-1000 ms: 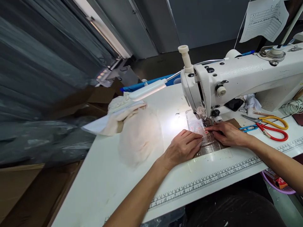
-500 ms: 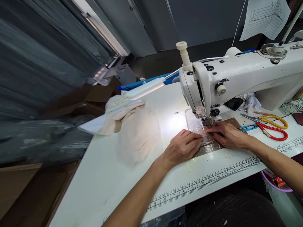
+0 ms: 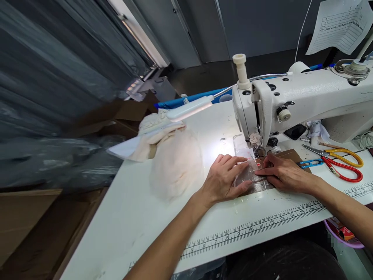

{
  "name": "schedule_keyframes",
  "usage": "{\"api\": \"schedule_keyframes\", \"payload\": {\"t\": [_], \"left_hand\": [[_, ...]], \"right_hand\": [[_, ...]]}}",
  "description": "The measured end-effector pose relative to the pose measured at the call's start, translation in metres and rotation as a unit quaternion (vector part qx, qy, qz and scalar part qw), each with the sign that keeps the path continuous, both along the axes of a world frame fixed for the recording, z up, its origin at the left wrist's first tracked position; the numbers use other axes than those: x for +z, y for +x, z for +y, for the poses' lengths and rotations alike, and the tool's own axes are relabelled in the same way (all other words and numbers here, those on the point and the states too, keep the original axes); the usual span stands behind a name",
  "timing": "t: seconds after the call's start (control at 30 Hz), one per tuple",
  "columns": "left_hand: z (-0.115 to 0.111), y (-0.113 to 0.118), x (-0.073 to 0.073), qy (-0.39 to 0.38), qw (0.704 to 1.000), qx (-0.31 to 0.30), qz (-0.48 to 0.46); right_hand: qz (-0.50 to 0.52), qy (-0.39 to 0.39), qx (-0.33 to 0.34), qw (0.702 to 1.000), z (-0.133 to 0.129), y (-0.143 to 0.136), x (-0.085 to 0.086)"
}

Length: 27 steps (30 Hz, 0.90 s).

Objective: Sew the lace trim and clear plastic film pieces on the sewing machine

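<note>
My left hand (image 3: 225, 177) lies with its fingers spread over a piece of sheer white fabric (image 3: 244, 171) in front of the sewing machine's presser foot (image 3: 258, 151). A small red mark (image 3: 258, 164) shows near the fabric's edge. Close beside it, my right hand (image 3: 287, 173) has its fingers drawn together, their tips at the fabric's right edge. Between the two hands runs a thin dark strip (image 3: 259, 179), too small to name. Under the hands is a brown plate (image 3: 264, 186). The white sewing machine (image 3: 309, 93) stands just beyond.
Scissors (image 3: 335, 157) with red and yellow handles and blue thread snips (image 3: 311, 162) lie right of my right hand. A pile of pale sheer fabric (image 3: 177, 167) sits to the left, under a lamp (image 3: 190, 109). A printed ruler (image 3: 262, 225) follows the table's front edge.
My left hand's fingers have spread and lifted apart over the fabric. My right hand's fingertips have come slightly back from the presser foot. The whole view has shifted a little.
</note>
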<state>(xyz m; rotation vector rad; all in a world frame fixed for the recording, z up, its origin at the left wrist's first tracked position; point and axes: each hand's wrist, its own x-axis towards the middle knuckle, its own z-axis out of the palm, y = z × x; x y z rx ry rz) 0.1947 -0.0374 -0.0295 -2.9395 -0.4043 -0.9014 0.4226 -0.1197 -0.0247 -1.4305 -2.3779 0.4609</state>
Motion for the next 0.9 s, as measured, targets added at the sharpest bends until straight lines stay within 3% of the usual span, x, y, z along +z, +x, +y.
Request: {"api": "schedule_keyframes", "payload": {"t": [0.13,0.63,0.9], "left_hand": [[0.003,0.0,-0.006,-0.005,0.999,0.02,0.04],[0.003,0.0,-0.012,-0.028,0.999,-0.02,-0.009],[0.0,0.008,-0.014,-0.014,0.998,0.043,0.03]], "right_hand": [[0.005,0.006,-0.002,1.0,-0.001,-0.001,-0.001],[0.0,0.015,0.002,1.0,-0.002,0.0,-0.002],[-0.02,0.019,0.006,1.0,-0.002,-0.001,-0.001]]}}
